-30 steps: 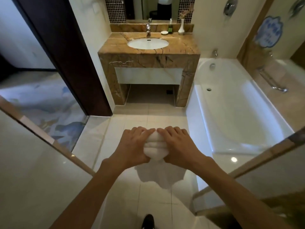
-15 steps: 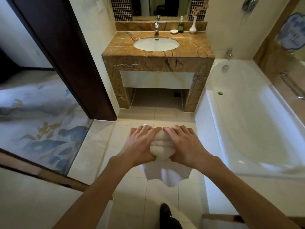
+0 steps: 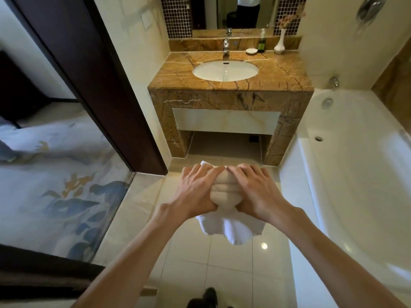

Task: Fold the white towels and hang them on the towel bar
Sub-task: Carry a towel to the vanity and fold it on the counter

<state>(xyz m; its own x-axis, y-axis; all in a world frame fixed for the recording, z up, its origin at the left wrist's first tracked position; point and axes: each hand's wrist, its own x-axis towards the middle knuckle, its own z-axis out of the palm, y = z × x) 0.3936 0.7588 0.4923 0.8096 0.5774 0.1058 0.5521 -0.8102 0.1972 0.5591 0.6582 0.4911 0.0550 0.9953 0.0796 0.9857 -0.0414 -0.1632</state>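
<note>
Two hands (image 3: 226, 192), bunched white towel (image 3: 224, 191), dangling corner

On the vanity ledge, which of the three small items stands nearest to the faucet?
The white soap dish; the dark bottle and white vase stand farther right.

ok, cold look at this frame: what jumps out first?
Dead centre, both hands, left hand and right hand, clamp a bunched white towel in mid-air over the tiled floor, its loose end hanging below. Straight ahead sits the brown marble vanity with its oval sink; the white bathtub fills the right side.
</note>
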